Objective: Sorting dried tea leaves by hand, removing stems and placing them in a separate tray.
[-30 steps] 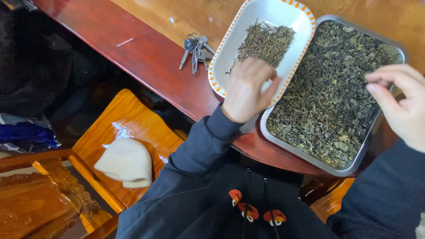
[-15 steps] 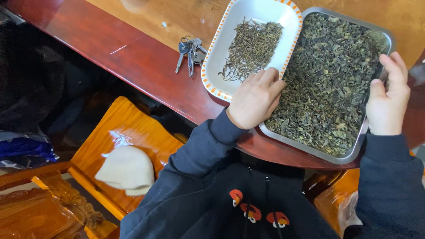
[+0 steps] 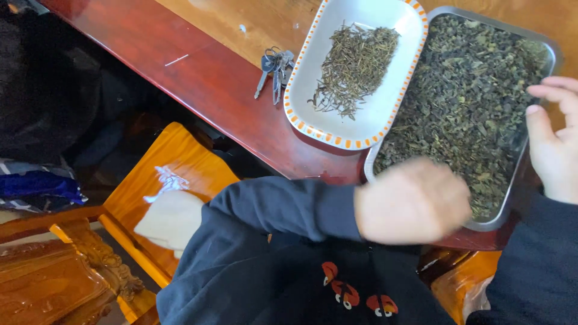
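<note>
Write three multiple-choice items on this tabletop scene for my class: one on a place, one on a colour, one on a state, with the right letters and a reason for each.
1. Where does the bunch of keys lie?
A. on the red-brown table, left of the white dish
B. inside the metal tray
C. on the wooden chair

2. What colour is the patterned rim of the white dish?
A. blue
B. orange
C. green

3. How does the left hand appear?
A. sharp, flat on the keys
B. blurred, at the near edge of the metal tray
C. resting inside the white dish

Answers:
1 A: the keys rest on bare table beside the dish's left rim.
2 B: orange dashes run round the rim.
3 B: the hand is smeared over the tray's near edge.
</note>
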